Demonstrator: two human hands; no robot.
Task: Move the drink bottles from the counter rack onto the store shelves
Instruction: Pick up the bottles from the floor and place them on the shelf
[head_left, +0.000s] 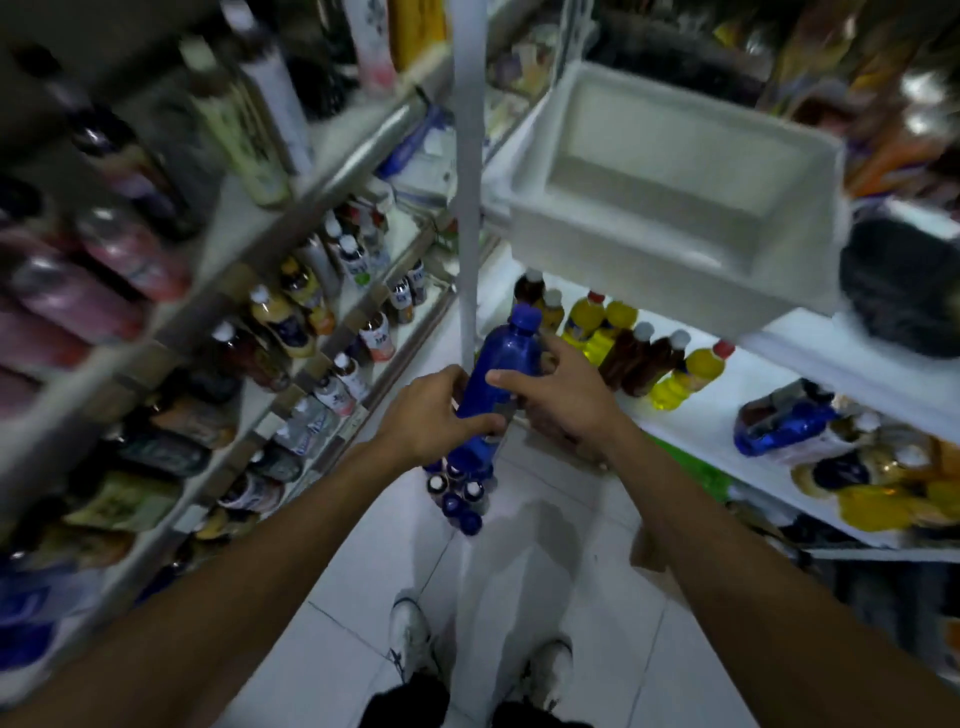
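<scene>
Fingers (480, 427) of my left hand (431, 415) and right hand (563, 397) are gripping one blue bottle (506, 358) mid-aisle, near the right shelf (717, 431) (partly stocked already); more bottles (460, 499) are waiting on the floor below.

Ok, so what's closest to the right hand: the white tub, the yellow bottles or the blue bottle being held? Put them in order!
1. The blue bottle: in the middle, and the right hand is holding it.
2. The yellow bottles: standing on the white shelf, just beyond the hand to the right.
3. The white tub: up high on the right, above them, farthest.
</scene>
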